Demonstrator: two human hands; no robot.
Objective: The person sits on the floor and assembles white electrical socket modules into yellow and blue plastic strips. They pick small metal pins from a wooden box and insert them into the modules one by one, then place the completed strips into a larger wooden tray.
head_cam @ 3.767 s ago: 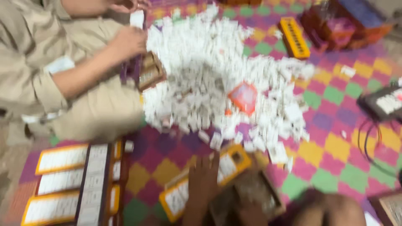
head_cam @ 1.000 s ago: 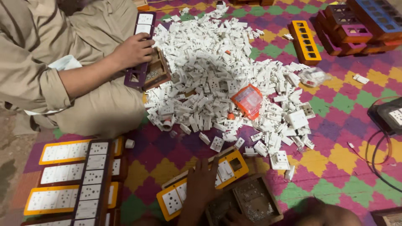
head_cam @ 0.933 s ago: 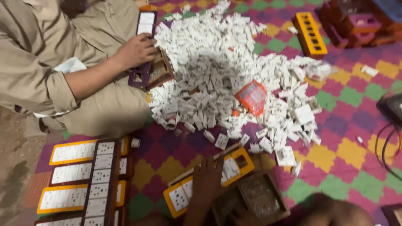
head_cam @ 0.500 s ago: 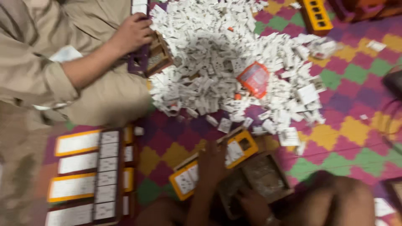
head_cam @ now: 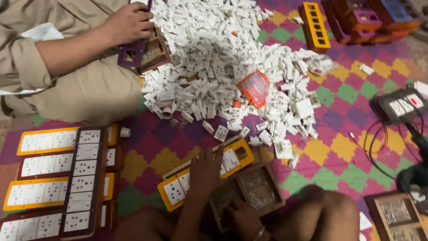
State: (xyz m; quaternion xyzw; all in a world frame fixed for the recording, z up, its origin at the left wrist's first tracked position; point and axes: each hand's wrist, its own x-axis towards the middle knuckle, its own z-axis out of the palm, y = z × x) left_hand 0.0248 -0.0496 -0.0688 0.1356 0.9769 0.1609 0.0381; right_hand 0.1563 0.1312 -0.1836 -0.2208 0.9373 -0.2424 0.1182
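Our left hand (head_cam: 206, 168) presses flat on a partly filled yellow frame (head_cam: 209, 177), right hand (head_cam: 240, 214) fingering the wooden box (head_cam: 249, 189); finished frames (head_cam: 58, 178) stacked, white pile (head_cam: 227, 71) remaining.

There are three hands: the person's left hand (head_cam: 206, 172), the right hand (head_cam: 243, 218), and one other person's hand (head_cam: 129, 22). One big pile of white parts (head_cam: 223, 67) lies on one checkered mat (head_cam: 352, 134). Two small wooden boxes (head_cam: 256, 189) sit low down, and one orange packet (head_cam: 255, 87) lies in the pile.
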